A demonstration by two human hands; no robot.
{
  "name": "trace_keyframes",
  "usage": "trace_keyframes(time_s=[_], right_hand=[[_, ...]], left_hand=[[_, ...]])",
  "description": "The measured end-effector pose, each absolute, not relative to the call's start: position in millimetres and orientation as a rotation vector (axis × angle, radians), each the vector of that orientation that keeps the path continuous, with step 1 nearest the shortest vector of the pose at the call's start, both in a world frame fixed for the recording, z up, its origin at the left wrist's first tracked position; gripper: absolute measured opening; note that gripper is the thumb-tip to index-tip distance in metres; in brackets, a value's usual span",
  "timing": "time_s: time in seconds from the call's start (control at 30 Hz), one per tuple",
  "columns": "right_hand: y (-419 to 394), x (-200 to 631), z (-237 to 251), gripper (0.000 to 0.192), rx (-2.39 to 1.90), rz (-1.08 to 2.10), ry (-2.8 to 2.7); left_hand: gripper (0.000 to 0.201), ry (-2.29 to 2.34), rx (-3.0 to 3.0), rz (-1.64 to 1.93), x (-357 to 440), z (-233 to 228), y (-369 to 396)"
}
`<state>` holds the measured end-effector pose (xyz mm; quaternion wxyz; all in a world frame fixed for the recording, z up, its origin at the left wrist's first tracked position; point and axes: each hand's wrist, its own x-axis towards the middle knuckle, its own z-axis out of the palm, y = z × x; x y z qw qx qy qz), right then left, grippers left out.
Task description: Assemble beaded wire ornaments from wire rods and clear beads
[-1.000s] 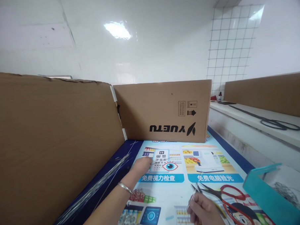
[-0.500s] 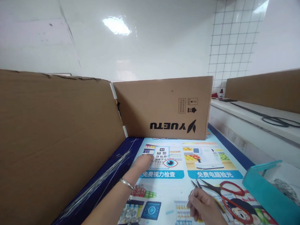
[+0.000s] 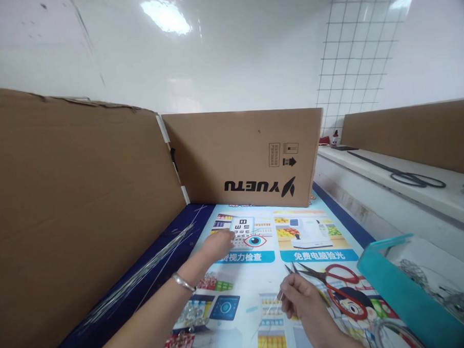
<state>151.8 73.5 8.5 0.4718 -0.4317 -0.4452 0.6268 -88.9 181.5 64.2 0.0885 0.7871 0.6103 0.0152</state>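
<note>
Wire bundle [image 3: 144,270] lies at 9 o'clock along cardboard wall [image 3: 83,201]. Left hand [image 3: 215,245] stretched fwd, fingertips on poster [image 3: 256,296]; grip hard to tell. Right hand [image 3: 302,300] at 5 o'clock pinches thin wire [image 3: 280,296], barely visible. Red scissors [image 3: 337,287] just beyond, partly hidden. Teal box [image 3: 398,290] cut off at 3 o'clock.

The head is tipping down and turning a bit, so everything is sliding left. The right hand [image 3: 301,302] with its thin wire [image 3: 280,296] is showing more, closer to the red scissors [image 3: 337,287].
</note>
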Motion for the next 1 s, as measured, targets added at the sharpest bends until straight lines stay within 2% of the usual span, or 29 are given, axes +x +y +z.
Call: trace_keyframes(time_s=[0.1, 0.3, 0.57, 0.73, 0.83, 1.0], right_hand=[[71.8, 153.2, 10.2, 0.022, -1.062, 1.533, -1.087], [68.3, 153.1, 19.1, 0.019, -1.017, 1.478, -1.124], [55.0, 146.6, 30.1, 0.02, -0.954, 1.56, -1.229], [56.5, 149.1, 30.8, 0.023, -0.928, 1.572, -1.225], [63.3, 153.4, 26.7, 0.022, -0.978, 1.514, -1.184], [68.0, 155.1, 16.4, 0.022, -1.048, 1.522, -1.174]], left_hand=[[0.021, 1.537, 2.237, 0.203, -62.3, 68.8, 147.1], [0.027, 1.121, 1.925, 0.388, -19.5, 61.8, 71.8], [0.03, 1.163, 1.749, 0.502, -16.4, 53.5, 42.8], [0.02, 1.318, 1.868, 0.547, -47.4, 65.4, 23.8], [0.019, 1.633, 2.059, 0.318, -66.8, 60.7, 4.4], [0.017, 1.747, 2.167, -0.068, -71.1, 42.6, -20.2]])
